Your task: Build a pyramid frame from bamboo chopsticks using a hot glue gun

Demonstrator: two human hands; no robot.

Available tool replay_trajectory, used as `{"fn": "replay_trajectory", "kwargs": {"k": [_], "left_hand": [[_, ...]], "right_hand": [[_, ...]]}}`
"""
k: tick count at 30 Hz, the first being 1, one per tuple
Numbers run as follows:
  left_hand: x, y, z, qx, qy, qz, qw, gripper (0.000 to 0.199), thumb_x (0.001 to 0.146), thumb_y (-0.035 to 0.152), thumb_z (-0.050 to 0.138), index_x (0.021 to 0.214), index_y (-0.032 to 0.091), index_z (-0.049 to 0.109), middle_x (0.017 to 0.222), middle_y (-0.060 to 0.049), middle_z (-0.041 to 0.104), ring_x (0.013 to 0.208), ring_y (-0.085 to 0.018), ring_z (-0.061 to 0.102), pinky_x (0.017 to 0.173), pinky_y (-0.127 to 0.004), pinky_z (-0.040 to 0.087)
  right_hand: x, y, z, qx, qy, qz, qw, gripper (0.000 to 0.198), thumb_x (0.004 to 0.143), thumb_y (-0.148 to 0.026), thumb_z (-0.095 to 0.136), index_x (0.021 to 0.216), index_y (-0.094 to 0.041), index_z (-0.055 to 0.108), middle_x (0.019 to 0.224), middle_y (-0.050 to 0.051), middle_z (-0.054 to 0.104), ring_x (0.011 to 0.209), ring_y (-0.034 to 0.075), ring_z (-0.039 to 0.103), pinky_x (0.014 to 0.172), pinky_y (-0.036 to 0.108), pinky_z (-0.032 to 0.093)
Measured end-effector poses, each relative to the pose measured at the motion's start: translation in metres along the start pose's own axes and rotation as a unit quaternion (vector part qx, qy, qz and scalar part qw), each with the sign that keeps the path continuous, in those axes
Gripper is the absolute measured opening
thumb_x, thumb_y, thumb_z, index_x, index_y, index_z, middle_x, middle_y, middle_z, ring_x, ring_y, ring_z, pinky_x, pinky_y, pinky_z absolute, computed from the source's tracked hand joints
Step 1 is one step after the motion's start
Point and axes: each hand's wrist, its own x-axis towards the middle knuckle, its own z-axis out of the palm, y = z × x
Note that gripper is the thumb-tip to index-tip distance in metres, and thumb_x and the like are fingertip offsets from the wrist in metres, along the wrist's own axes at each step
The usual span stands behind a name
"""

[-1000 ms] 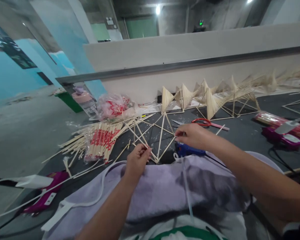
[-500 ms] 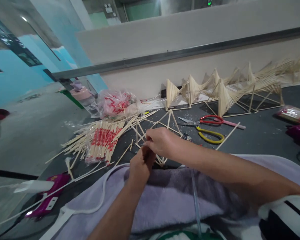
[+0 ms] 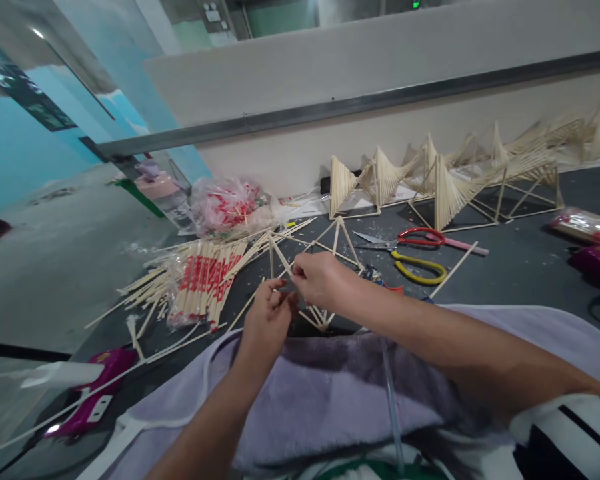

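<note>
A frame of thin wooden sticks, joined into triangles, stands on the dark table before me. My right hand reaches over it from the right, thumb and fingers pinched on a slanting stick near its lower end. My left hand is just below and left of that spot, fingers loosely curled and apart, with nothing visible in them. Both hands hide part of the frame's near left side. Scissors with one red and one yellow handle lie to the right of the frame.
Loose sticks and wrapped chopsticks lie left. Behind them are a plastic bag and a bottle. Larger twisted stick models stand along the wall. A purple glue gun with cables is at lower left; a lilac cloth covers the near edge.
My left hand has drawn away from my right hand, down and left, and its fingers have parted. The slanting stick at my right fingertips shows more clearly now.
</note>
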Motion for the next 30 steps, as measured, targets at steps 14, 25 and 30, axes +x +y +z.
{"fn": "replay_trajectory", "kwargs": {"k": [14, 25, 30], "left_hand": [[0.059, 0.022, -0.028, 0.061, 0.031, 0.101, 0.993, 0.042, 0.076, 0.035, 0.055, 0.115, 0.020, 0.055, 0.089, -0.005, 0.058, 0.056, -0.009, 0.055, 0.049, -0.020, 0.046], [0.074, 0.029, -0.028, 0.035, 0.018, 0.123, 0.992, 0.036, 0.078, 0.038, 0.052, 0.108, 0.020, 0.060, 0.059, 0.002, 0.055, 0.045, -0.009, 0.049, 0.038, -0.017, 0.035], [0.081, 0.037, -0.026, -0.012, 0.019, 0.118, 0.993, 0.026, 0.076, 0.038, 0.054, 0.092, 0.021, 0.066, 0.062, 0.002, 0.057, 0.042, -0.006, 0.044, 0.036, -0.017, 0.031]], "right_hand": [[0.005, -0.002, -0.005, -0.016, -0.029, 0.001, 0.999, 0.020, 0.081, -0.017, 0.041, 0.086, -0.017, 0.061, 0.072, 0.004, 0.066, 0.062, 0.012, 0.059, 0.053, 0.019, 0.036], [0.005, -0.002, -0.002, -0.012, -0.026, -0.005, 1.000, 0.020, 0.077, -0.014, 0.043, 0.085, -0.017, 0.061, 0.071, 0.003, 0.065, 0.062, 0.012, 0.058, 0.052, 0.018, 0.034], [0.007, 0.002, 0.000, -0.001, -0.018, -0.014, 1.000, 0.019, 0.075, -0.014, 0.044, 0.083, -0.018, 0.060, 0.069, 0.001, 0.064, 0.060, 0.011, 0.057, 0.050, 0.018, 0.032]]}}
